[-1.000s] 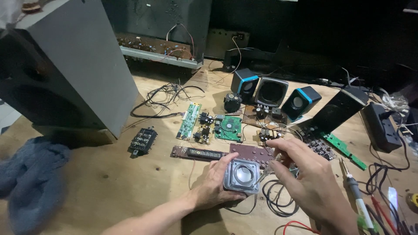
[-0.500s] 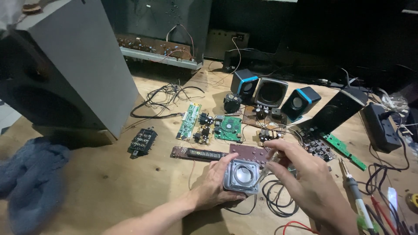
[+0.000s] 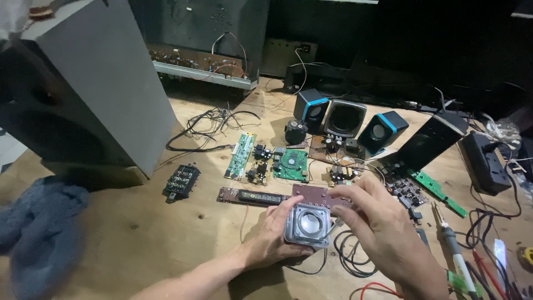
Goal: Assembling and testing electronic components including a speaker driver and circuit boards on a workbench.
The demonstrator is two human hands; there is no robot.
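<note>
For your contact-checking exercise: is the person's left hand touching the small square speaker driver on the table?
Touching. The head view shows the left hand wrapped around the near left side of the square speaker driver, its fingers pressed against the metal frame with no gap.

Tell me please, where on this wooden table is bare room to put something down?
Bare wood lies between the blue cloth, the black connector block and the left hand. Behind the small square speaker it is crowded with circuit boards. Beside the right hand, cables and a soldering iron fill the space.
</note>
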